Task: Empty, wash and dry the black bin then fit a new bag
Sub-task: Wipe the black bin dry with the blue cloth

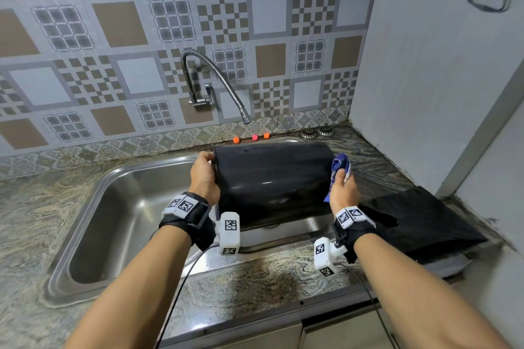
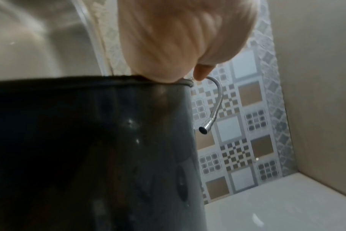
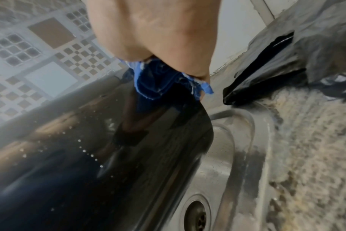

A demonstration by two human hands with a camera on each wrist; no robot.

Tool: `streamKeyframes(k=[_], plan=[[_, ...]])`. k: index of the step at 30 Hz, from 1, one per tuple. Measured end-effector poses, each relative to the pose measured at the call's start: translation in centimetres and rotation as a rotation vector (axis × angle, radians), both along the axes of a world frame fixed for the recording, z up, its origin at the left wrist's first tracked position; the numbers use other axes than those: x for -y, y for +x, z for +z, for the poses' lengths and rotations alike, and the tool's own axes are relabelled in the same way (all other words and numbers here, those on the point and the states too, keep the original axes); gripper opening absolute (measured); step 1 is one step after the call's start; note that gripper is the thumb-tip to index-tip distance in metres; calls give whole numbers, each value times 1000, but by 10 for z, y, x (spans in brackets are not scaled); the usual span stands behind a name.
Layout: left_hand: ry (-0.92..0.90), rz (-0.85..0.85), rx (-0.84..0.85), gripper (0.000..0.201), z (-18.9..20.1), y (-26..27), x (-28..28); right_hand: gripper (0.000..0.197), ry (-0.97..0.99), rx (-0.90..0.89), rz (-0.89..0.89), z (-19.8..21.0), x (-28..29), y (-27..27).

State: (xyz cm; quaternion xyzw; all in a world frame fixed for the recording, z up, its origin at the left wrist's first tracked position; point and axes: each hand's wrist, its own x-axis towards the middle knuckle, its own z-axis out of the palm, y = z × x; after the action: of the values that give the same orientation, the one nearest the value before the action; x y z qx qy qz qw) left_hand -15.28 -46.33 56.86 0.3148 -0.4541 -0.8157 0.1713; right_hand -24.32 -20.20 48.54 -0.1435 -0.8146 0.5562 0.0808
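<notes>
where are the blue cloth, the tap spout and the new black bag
blue cloth (image 1: 340, 168), head view, on the bunched fold above the right hand
tap spout (image 1: 246, 119), head view, on the nozzle end of the bent hose
black bag (image 1: 419, 224), head view, on its flat middle, lying on the counter

We saw a glossy black bin (image 1: 272, 181), beaded with pale droplets. The cloth (image 1: 340, 170) against it was bright blue with whitish edges. The sink (image 1: 119, 207) and tap (image 1: 215, 76) were silver steel. The wall tiles (image 1: 119, 22) carried grey, white and brown squares and checkerboards. The counter (image 1: 31, 221) swirled grey and tan. Three small balls (image 1: 251, 138) were orange and pink. The bag (image 1: 419, 224) was black.
</notes>
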Motion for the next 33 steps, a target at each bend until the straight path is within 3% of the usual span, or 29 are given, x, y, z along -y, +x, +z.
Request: streamKeyframes(k=[2,5,7,12,18,21,23,26,30,33], plan=[[-28,-32,-7,17,-1,0,3,46,15,3,-5,5,0,-5],[-71,-322,-10,32,4,9,1,46,44,19,-24,11,-3,-11],[-91,-425,38,35,7,10,-2,46,78,37,-33,11,-5,-13],[-225,-121,46,22,-6,0,-6,42,152,22,1,13,-2,-13],[-230,-415,-124,34,-28,13,1,44,173,-3,-53,21,-6,-20],[-274,-345,-111,34,-28,9,-3,43,177,-54,-93,18,0,-17],[-256,-278,-113,31,-26,7,-6,37,189,-209,-147,17,10,-13],[-200,-224,-104,28,-23,7,-11,36,324,-656,-62,13,24,-2],[-117,-190,-113,28,-19,1,-23,43,642,-1018,282,2,59,28],[-115,-165,-82,38,-15,-4,-22,55,853,-1097,618,-11,81,55]])
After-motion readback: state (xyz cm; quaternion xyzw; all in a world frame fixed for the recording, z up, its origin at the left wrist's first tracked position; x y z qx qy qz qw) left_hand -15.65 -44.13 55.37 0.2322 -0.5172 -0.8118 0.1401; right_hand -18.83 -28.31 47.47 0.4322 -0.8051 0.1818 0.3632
